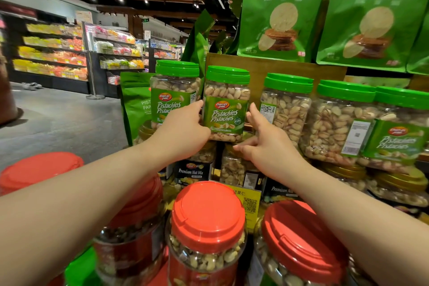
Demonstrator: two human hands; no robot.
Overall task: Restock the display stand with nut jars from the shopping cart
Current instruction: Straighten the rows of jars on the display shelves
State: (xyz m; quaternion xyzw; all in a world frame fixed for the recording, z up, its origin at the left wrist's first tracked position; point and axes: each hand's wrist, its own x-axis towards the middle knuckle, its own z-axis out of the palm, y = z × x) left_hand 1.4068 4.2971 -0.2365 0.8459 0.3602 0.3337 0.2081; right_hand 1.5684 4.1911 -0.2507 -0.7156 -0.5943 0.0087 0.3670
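Head view: both bare hands reach forward to one green-lidded pistachio jar (226,104) standing upright in the top row of the display stand (274,69). The left hand (183,127) wraps the jar's left side with curled fingers; the right hand (267,144) holds its lower right side, thumb up along the label and fingers curled toward the base. This jar rests on the nut mix jars (197,169) stacked beneath it.

Five pistachio jars with green lids show in that row, counting the held one: one just beside it on the left (175,93), then three to its right (286,109), the last two of which touch each other at the frame's right edge. Below them, several jars with gold lids (348,169) lie in a lower tier; their number cannot be told.

Close to the camera stand four red-lidded nut jars (207,216), one of them mostly hidden by the left forearm. A yellow price tag (248,199) sits between these and the stand.

Above the stand hang two large green snack bags (283,11), with a slice of a third at the right edge. A green pistachio pouch (134,104) stands left of the jars.
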